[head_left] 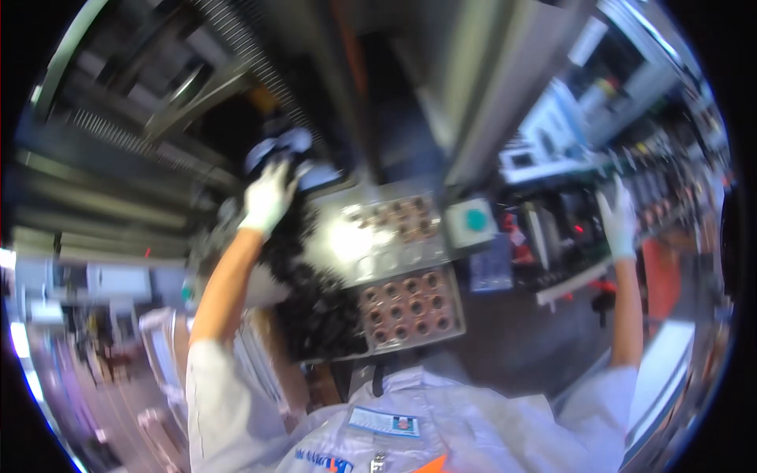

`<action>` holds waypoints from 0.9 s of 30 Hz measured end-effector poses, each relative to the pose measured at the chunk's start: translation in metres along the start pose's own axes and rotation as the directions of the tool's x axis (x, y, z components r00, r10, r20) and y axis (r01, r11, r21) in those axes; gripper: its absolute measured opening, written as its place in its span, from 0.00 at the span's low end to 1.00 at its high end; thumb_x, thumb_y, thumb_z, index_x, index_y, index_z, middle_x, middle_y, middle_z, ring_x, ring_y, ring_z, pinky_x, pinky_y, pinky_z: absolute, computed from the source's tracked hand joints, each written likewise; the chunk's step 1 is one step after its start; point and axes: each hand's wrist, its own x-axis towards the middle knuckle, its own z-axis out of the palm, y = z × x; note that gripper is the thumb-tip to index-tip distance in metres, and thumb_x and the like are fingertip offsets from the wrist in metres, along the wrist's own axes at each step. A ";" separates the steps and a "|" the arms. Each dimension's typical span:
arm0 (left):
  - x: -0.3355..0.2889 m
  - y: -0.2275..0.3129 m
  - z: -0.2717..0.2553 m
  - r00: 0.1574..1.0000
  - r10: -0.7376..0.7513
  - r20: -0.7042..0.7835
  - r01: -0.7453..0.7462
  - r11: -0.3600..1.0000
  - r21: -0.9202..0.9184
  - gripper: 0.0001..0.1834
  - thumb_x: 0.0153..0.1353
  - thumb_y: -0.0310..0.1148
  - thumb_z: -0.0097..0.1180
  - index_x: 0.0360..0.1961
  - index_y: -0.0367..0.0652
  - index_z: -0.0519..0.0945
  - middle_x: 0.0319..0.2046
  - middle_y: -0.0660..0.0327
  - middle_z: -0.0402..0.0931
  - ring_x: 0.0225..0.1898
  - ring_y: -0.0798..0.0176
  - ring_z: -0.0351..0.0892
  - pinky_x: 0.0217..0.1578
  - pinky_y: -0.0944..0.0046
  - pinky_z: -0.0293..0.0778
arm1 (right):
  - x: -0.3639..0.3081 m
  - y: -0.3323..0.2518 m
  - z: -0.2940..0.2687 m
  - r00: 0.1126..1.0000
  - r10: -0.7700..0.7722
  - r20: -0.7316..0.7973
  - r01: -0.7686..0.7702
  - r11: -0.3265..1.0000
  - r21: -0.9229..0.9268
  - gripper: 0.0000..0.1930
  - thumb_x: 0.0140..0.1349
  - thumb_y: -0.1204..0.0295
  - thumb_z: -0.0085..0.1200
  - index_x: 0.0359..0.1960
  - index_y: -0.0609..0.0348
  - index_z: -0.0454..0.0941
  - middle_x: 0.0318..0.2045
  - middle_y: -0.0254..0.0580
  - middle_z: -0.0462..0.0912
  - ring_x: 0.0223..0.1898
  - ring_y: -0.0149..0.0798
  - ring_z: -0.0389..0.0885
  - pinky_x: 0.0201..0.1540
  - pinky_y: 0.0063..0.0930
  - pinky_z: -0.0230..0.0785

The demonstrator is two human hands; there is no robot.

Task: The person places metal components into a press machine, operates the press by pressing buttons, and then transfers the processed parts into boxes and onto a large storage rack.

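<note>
My left hand (pixel 268 199), in a white glove, reaches forward to a blurred silvery-blue part (pixel 280 148) at the machine. Its fingertips overlap that part, and the blur hides whether they grip it. Far out to the right, my gloved right hand (pixel 619 221) has its fingers stretched out and apart, beside a row of dark parts (pixel 650 189) on a line. Nothing shows in that hand. Between my arms lies a clear tray of copper-coloured rings (pixel 406 309). Beyond it is a second tray (pixel 390 260), partly filled with similar rings and washed out by glare.
Small black parts (pixel 315 311) are heaped left of the trays. A white box with a green round button (pixel 473 221) stands right of the far tray. Grey machine columns (pixel 505 87) rise ahead. A pale rail (pixel 572 284) runs below my right hand.
</note>
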 end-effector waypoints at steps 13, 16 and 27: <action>-0.133 -0.029 -0.131 0.954 -0.284 -0.101 0.255 0.939 -0.231 0.27 0.65 0.31 0.51 0.65 0.33 0.69 0.63 0.42 0.70 0.66 0.44 0.70 0.66 0.51 0.65 | -0.168 -0.436 0.057 0.513 -0.831 0.215 0.487 0.488 0.724 0.22 0.64 0.58 0.56 0.59 0.50 0.76 0.47 0.45 0.82 0.47 0.49 0.81 0.49 0.41 0.75; -0.262 -0.115 -0.154 0.869 -0.441 -0.225 0.466 0.881 0.075 0.27 0.65 0.27 0.50 0.66 0.34 0.69 0.61 0.39 0.72 0.64 0.39 0.69 0.66 0.50 0.65 | -0.176 -0.493 0.072 0.464 -0.879 0.111 0.617 0.410 0.672 0.23 0.66 0.56 0.54 0.61 0.49 0.74 0.46 0.48 0.81 0.43 0.50 0.83 0.43 0.42 0.76; -0.243 -0.080 -0.139 0.959 -0.278 -0.047 0.275 0.960 -0.058 0.30 0.57 0.35 0.63 0.62 0.50 0.74 0.64 0.51 0.69 0.68 0.47 0.64 0.69 0.45 0.55 | -0.206 -0.614 0.118 0.397 -0.915 0.067 0.805 0.383 0.453 0.13 0.63 0.60 0.56 0.41 0.54 0.74 0.36 0.47 0.82 0.37 0.49 0.84 0.38 0.44 0.73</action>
